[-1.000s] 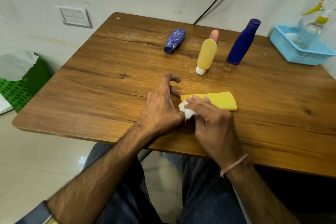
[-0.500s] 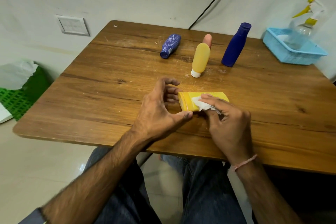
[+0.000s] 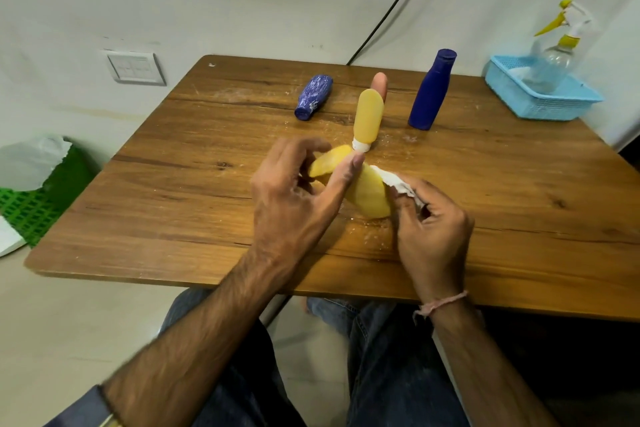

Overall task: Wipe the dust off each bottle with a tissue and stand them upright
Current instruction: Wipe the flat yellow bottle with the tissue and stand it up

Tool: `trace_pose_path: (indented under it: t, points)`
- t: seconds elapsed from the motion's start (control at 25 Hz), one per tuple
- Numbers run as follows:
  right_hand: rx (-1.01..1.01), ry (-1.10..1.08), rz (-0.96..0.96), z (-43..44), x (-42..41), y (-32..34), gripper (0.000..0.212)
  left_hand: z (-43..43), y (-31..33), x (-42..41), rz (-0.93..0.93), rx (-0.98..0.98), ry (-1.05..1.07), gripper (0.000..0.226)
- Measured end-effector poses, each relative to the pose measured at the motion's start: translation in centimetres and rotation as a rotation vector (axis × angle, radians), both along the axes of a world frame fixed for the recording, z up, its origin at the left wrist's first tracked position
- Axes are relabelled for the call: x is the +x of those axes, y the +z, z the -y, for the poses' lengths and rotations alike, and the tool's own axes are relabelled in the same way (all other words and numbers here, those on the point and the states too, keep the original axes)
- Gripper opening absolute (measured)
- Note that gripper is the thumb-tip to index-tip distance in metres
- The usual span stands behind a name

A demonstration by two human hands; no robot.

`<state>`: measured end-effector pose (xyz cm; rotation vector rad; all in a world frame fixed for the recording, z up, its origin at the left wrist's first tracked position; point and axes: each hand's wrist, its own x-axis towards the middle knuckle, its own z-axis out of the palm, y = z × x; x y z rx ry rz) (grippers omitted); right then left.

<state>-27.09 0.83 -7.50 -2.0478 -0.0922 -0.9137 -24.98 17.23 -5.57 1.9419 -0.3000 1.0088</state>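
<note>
My left hand grips a flat yellow bottle, tilted with its lower end on the wooden table. My right hand holds a crumpled white tissue against the bottle's right side. Behind it an orange-yellow bottle stands on its white cap, with a pink bottle partly hidden behind it. A dark blue bottle stands upright to the right. A dusty blue bottle lies on its side at the back left.
A light blue basket at the table's back right holds a clear spray bottle. A green crate with a white bag sits on the floor at the left. White dust specks lie on the table near my hands. A black cable runs up the wall.
The yellow bottle lay flat on the table; my left hand has taken hold of it and lifted its upper end. My right hand with the tissue has moved to the bottle's right side.
</note>
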Motion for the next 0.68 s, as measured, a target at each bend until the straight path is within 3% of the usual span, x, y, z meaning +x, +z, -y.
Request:
trace_pose_path:
  t: [0.16, 0.32, 0.68]
  points:
    - [0.172, -0.028, -0.050, -1.3, 0.9, -0.4, 0.026, 1.7, 2.7, 1.2, 0.055, 0.146, 0.018, 0.033]
    - [0.202, -0.026, -0.097, -1.3, 0.8, -0.3, 0.025, 1.3, 2.5, 1.4, -0.028, 0.259, -0.161, 0.044]
    - [0.211, -0.047, -0.069, -1.8, 0.5, -0.2, 0.019, -0.6, 1.1, 0.3, -0.065, 0.196, -0.279, 0.048]
